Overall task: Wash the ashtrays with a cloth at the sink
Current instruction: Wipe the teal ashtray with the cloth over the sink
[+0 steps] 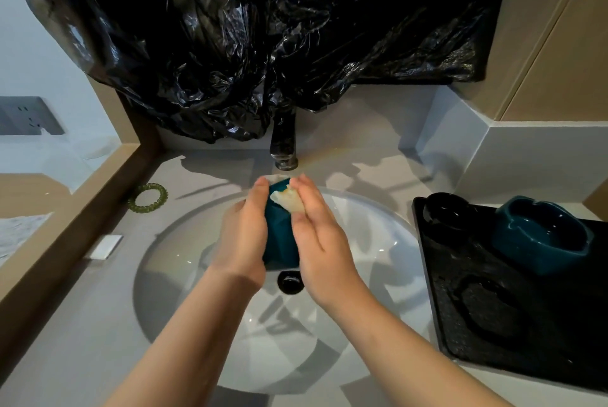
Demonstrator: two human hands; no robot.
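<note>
The left hand (243,235) gripped a teal ashtray (281,242) held on edge over the sink (197,242), just under the tap (284,143). The right hand (322,242), its fingers fairly straight, pressed a pale cloth (289,201) against the ashtray's upper rim. On the desk (65,341) to the left lay a green coiled hair tie (148,197). To the right of the sink, a black tray (493,350) carried a black ashtray (447,210) and a second teal ashtray (543,235), side by side.

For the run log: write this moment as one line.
left hand: holds teal ceramic ashtray over white sink basin | right hand: presses pale cloth against it
</note>
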